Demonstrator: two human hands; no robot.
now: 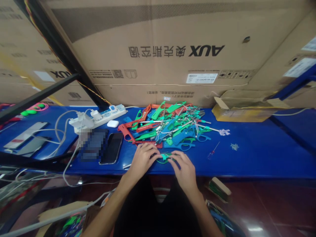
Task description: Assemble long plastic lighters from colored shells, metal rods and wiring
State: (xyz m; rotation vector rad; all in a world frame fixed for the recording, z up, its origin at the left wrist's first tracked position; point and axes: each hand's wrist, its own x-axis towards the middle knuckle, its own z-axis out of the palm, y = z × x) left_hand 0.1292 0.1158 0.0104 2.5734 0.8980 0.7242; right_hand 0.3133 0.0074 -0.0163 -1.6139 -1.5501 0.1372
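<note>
My left hand (pixel 145 159) and my right hand (pixel 184 168) meet near the front edge of the blue table. The fingertips of both pinch a green lighter casing (pixel 163 160) from either side. A small bright green piece and dark and white bits show between the fingers; their detail is too small to make out. Just beyond my hands is a heap of long-necked lighter parts (pixel 170 126), with red, green and blue handles, metal tubes and white wires. To the right of my right hand lie a thin screwdriver (pixel 213 151) and a small pile of screws (pixel 234 146).
Left of my hands are a black phone (pixel 111 148), a white earbud case (pixel 113 123) and a power strip (pixel 116 113) with trailing cables. An open carton (pixel 243 113) stands back right. Large cardboard boxes (pixel 158 29) wall off the rear; a dark metal post (pixel 66 49) rises left.
</note>
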